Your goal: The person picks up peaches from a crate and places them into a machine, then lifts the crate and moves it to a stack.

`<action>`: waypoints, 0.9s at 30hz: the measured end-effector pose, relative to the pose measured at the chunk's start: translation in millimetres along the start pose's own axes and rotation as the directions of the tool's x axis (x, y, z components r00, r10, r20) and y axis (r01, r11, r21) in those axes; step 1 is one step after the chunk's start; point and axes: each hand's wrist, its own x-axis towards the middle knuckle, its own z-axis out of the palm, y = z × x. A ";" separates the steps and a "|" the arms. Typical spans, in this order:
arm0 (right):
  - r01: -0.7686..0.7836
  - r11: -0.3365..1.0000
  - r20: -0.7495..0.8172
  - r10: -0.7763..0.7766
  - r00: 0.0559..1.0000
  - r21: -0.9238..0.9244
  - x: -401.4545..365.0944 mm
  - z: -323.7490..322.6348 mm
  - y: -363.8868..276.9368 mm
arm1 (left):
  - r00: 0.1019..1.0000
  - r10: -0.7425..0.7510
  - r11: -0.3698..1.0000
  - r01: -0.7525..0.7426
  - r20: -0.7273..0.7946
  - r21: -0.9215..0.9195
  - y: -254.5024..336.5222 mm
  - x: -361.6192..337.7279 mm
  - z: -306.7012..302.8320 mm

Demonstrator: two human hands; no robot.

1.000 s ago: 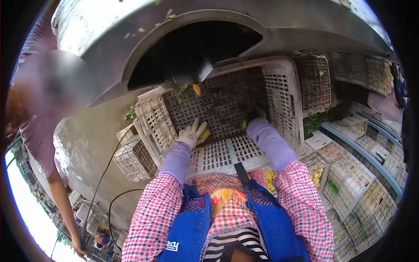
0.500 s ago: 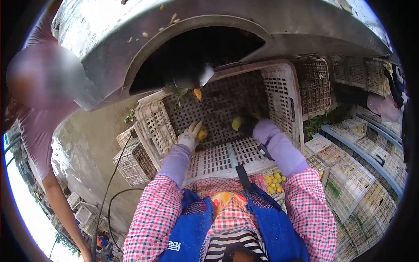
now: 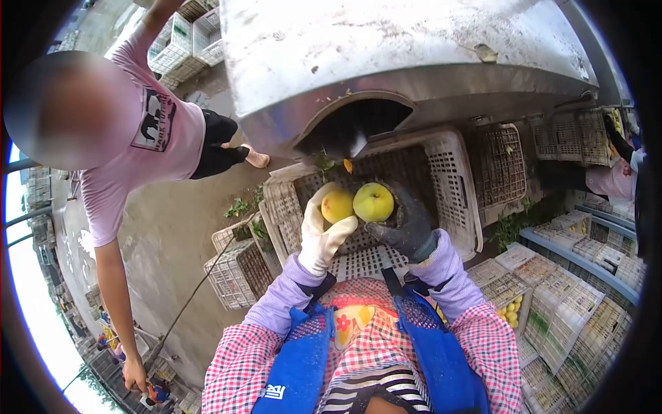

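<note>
At the center of the head camera's frame, a worker's gloved hands hold up two round fruits side by side above a weathered plastic crate (image 3: 452, 186). The left hand (image 3: 321, 238), in a white glove, grasps the yellow fruit (image 3: 338, 205), thumb along its lower edge. That fruit's skin is golden, with a faint orange-brown blush and small darker marks. The right hand (image 3: 407, 224), in a dark glove, grasps the green fruit (image 3: 374, 202), just right of center. Its skin runs from lime green to pale yellow, looks smooth and plump, and shows a small dark spot near the middle. The two lie so close that it is hard to tell whether they touch.

Across the top of the frame, a metal machine (image 3: 407, 41) overhangs the crate, its dark opening (image 3: 358, 121) facing the worker. An orange leaf (image 3: 348, 165) shows below it. At upper left, a person in a pink shirt (image 3: 155, 148) leans beside the machine, one arm reaching toward the lower left. At lower right, stacked crates (image 3: 558, 286) fill the ground, with a cluster of yellow fruits (image 3: 510, 312) visible near the worker's checked sleeve (image 3: 486, 345).
</note>
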 end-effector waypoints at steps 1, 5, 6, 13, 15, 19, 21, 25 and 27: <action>0.104 0.981 -0.048 -0.113 0.992 -0.163 5.2 7.5 -17.0 | 0.999 0.041 0.999 -0.041 0.001 -0.012 8.8 1.0 0.4; 0.358 0.668 -0.094 -0.541 0.836 -0.653 38.7 27.4 -41.3 | 0.994 0.105 0.994 -0.107 -0.041 -0.035 35.0 0.0 -9.5; 0.381 0.568 -0.084 -0.628 0.774 -0.729 51.7 30.0 -41.7 | 0.993 0.103 0.994 -0.104 -0.054 -0.028 34.9 -2.1 -16.2; 0.277 0.395 0.009 -0.561 0.828 -0.876 140.1 41.3 -14.9 | 0.985 0.127 0.992 -0.125 -0.115 0.023 25.2 -8.2 -23.5; 0.220 0.506 -0.005 -0.406 0.914 -0.834 159.3 43.8 -18.6 | 0.979 0.162 0.985 -0.153 -0.124 0.078 27.3 -3.8 -21.0; 0.284 0.808 -0.054 -0.361 0.931 -0.516 87.8 41.6 -69.6 | 0.727 0.685 0.523 -0.532 0.043 0.666 17.9 11.8 -30.6; 0.335 0.889 0.208 -0.280 0.937 -0.313 54.2 46.7 -45.2 | 0.540 0.806 0.167 -0.599 0.241 0.784 32.6 10.8 -24.3; 0.155 0.958 0.094 -0.136 0.986 -0.240 22.5 52.2 -32.0 | 0.522 0.784 0.157 -0.690 0.336 0.706 35.0 13.5 -20.6; 0.121 0.984 0.102 -0.108 0.989 -0.130 20.3 48.9 -39.3 | 0.745 0.661 0.533 -0.551 0.090 0.643 39.0 9.8 -8.8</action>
